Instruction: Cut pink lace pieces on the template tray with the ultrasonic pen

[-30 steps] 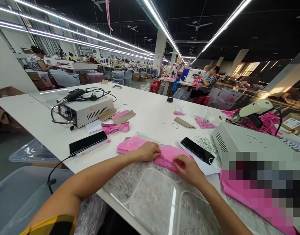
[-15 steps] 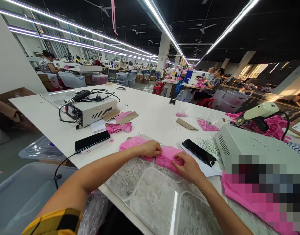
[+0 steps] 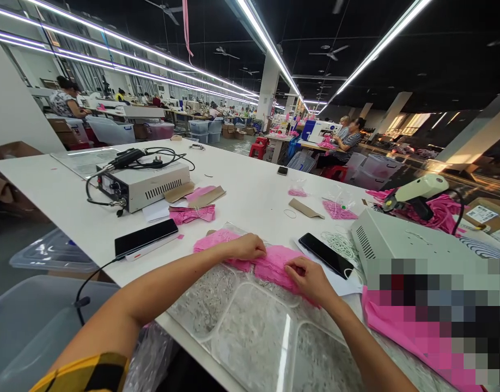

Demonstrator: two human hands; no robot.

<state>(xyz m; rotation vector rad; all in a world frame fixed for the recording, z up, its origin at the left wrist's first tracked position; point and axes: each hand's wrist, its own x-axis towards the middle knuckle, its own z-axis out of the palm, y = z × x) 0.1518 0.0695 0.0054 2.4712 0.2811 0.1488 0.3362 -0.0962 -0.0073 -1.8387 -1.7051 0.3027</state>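
A pink lace piece [image 3: 274, 264] lies on the white table [image 3: 250, 196] in front of me, partly over a clear plastic lid [image 3: 258, 332]. My left hand [image 3: 247, 247] rests on its left part with fingers curled down onto the fabric. My right hand [image 3: 309, 279] pinches its right edge with closed fingers. More pink lace [image 3: 211, 239] spreads out to the left under my left wrist.
A black phone [image 3: 329, 255] lies right of my hands, another phone [image 3: 146, 238] to the left. Grey machine boxes stand at the left [image 3: 141, 182] and right [image 3: 401, 239]. Pink fabric scraps [image 3: 193, 214], cardboard strips and small bags dot the table. People sit at benches behind.
Both hands stay on the pink lace; the right hand has slid slightly left along it. The view shifted a little.
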